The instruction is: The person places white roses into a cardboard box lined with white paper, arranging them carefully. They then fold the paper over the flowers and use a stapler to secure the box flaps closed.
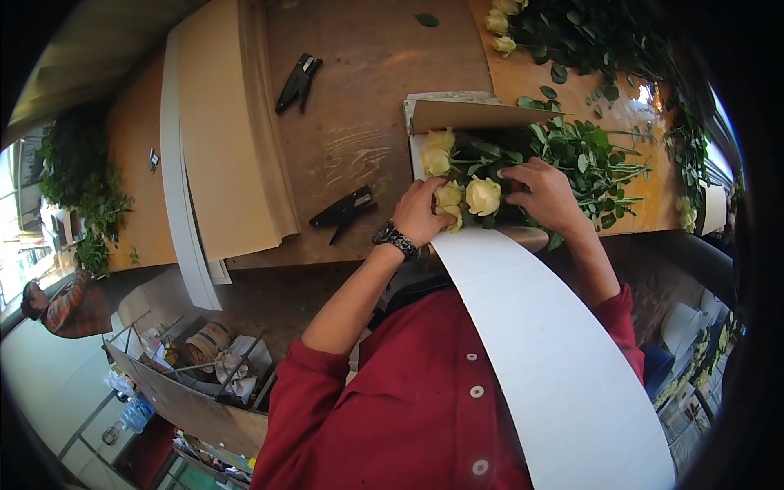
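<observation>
Pale yellow roses [483, 196] lie on a long white card strip [545, 318], their heads to the left and leafy stems [606, 174] to the right. My left hand [419, 211] has its index finger and thumb around a rose head [449, 195] at the near left corner. Another rose head [436, 153] sits farther back. My right hand [542, 193] is bent over the stems just right of the middle rose; its fingertips are among the leaves, and whether they grip a stem is hidden. Behind the roses stands a raised brown cardboard flap [471, 116]. The white strip hangs over the table edge across my front.
Two black plier staplers [344, 210] [298, 82] lie on the wooden table [367, 92]. Stacked cardboard sheets [223, 141] are at left, with a smaller tool [153, 160] beyond. More roses [582, 37] are piled at back right. A person [76, 306] stands far left.
</observation>
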The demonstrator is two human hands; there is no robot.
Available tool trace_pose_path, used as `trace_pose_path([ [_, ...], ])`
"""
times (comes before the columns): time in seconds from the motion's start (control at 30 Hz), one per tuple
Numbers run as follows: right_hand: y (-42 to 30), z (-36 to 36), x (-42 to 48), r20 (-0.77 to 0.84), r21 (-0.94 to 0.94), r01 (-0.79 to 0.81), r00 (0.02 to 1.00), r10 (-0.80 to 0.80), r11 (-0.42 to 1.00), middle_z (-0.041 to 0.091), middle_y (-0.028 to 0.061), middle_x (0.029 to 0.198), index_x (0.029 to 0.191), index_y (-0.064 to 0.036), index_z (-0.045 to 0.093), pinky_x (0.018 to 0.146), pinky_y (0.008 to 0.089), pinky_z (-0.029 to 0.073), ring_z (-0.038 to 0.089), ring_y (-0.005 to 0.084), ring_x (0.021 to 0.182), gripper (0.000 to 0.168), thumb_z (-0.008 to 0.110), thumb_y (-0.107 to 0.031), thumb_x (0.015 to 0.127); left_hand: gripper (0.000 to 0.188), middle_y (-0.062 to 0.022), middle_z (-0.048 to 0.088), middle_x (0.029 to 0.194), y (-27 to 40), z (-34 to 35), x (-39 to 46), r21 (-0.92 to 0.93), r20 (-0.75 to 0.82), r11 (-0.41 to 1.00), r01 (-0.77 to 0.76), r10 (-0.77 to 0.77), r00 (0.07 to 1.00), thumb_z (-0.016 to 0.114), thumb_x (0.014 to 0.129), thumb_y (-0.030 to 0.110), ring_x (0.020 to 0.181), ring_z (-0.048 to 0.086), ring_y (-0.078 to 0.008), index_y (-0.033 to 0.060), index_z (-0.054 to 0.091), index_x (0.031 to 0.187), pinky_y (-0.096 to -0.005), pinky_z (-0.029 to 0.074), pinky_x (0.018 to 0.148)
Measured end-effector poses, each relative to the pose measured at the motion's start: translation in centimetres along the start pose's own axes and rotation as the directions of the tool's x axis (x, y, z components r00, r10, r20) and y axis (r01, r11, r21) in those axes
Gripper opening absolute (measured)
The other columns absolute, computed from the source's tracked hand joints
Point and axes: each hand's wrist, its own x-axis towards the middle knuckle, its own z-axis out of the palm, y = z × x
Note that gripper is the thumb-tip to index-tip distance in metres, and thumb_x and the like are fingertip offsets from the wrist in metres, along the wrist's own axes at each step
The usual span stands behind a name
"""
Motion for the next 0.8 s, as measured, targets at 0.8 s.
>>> trace_pose_path([
  [0.8,-1.7,7.8,2.8,0.253,-0.078,0.013,0.967,0.007,0.997,0.075,0.0186,0.085,0.091,-0.004,0.073,0.078,0.0511,0.057,0.072,0.0419,0.084,0.024,0.082,-0.014,0.071,0.031,-0.0112,0.073,0.117,-1.6,-0.8,-0.5,-0.276,-0.254,0.946,-0.172,0.101,0.962,0.077,0.089,0.000,0.103,0.075,-0.0216,0.0007,0.073,0.119,-0.0330,0.061,0.090],
])
